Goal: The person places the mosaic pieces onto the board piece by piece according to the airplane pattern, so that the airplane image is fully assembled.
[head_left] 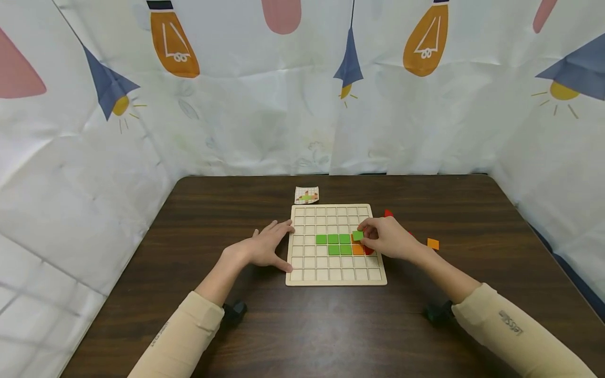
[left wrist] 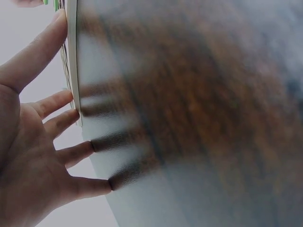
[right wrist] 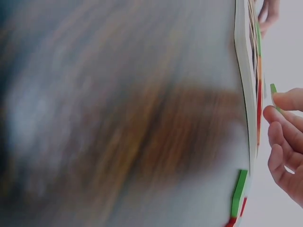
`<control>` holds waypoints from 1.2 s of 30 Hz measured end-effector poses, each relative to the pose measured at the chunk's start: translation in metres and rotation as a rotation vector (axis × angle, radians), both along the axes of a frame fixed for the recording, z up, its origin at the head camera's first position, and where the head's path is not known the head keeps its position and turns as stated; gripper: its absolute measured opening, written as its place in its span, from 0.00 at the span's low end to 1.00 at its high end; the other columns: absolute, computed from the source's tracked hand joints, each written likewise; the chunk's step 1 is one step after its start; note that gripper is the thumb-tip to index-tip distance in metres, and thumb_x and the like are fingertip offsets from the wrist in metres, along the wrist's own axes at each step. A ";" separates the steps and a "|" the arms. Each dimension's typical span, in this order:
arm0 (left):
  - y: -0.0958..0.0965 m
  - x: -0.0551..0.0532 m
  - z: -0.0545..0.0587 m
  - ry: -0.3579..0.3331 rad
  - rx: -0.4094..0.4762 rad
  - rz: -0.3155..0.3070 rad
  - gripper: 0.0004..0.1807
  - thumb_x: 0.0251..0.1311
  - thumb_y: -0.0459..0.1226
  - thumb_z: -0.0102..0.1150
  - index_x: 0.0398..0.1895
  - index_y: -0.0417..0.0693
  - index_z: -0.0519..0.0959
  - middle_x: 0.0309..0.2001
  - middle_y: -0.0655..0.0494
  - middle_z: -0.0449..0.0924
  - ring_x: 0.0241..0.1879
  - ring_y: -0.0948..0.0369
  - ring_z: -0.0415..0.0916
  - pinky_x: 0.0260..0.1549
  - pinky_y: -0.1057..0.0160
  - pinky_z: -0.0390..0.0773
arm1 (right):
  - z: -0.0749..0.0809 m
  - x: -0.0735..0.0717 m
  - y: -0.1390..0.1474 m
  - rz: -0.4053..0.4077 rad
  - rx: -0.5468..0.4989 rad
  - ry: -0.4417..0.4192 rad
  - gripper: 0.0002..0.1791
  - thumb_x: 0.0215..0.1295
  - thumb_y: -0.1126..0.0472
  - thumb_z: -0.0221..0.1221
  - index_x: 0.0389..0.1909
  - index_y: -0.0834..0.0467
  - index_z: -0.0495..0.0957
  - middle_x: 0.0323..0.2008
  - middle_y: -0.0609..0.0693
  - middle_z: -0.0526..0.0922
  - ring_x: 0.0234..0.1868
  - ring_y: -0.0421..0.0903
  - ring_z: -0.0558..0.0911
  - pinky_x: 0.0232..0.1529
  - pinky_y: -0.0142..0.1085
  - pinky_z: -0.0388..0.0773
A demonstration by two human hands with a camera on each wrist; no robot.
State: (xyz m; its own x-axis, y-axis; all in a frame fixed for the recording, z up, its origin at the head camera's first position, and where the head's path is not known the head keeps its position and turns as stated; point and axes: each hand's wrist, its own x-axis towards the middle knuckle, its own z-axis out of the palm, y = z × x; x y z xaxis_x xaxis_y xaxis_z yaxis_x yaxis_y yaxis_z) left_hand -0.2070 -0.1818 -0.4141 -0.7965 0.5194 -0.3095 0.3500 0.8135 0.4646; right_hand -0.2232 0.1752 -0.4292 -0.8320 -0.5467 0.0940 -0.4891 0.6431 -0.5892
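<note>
A pale wooden grid board lies on the table. My left hand has its fingers spread, with thumb and fingertips at the board's left edge; the left wrist view shows the thumb right at the rim. Over the right part of the board, my right hand pinches a green square tile between thumb and fingers, tilted in the right wrist view. Green square tiles sit in two rows of cells below the board's middle. Right of them lie an orange square tile and a red piece, partly hidden by the hand.
Behind the board lies a small pattern card. To its right on the table are a red piece and an orange square tile. A green piece shows beside the board in the right wrist view. A printed curtain surrounds the table.
</note>
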 end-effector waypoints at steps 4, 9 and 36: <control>-0.001 0.000 -0.001 -0.003 0.004 0.000 0.54 0.55 0.55 0.77 0.79 0.46 0.57 0.83 0.48 0.41 0.80 0.41 0.34 0.66 0.23 0.40 | 0.001 0.002 -0.008 0.025 0.010 0.000 0.11 0.65 0.67 0.67 0.47 0.64 0.83 0.31 0.42 0.82 0.30 0.38 0.79 0.34 0.36 0.79; -0.002 0.000 -0.001 0.000 -0.005 0.002 0.55 0.54 0.55 0.77 0.79 0.47 0.57 0.83 0.49 0.41 0.80 0.41 0.34 0.67 0.24 0.41 | 0.001 0.003 -0.018 0.061 0.000 0.006 0.11 0.65 0.66 0.68 0.47 0.63 0.84 0.31 0.42 0.84 0.31 0.38 0.80 0.35 0.35 0.80; 0.000 -0.002 -0.001 0.000 -0.001 0.003 0.54 0.54 0.54 0.77 0.78 0.46 0.58 0.83 0.47 0.42 0.80 0.40 0.35 0.66 0.23 0.41 | 0.003 0.009 -0.067 0.171 -0.030 -0.002 0.11 0.63 0.63 0.72 0.45 0.60 0.84 0.28 0.39 0.81 0.30 0.35 0.78 0.34 0.33 0.78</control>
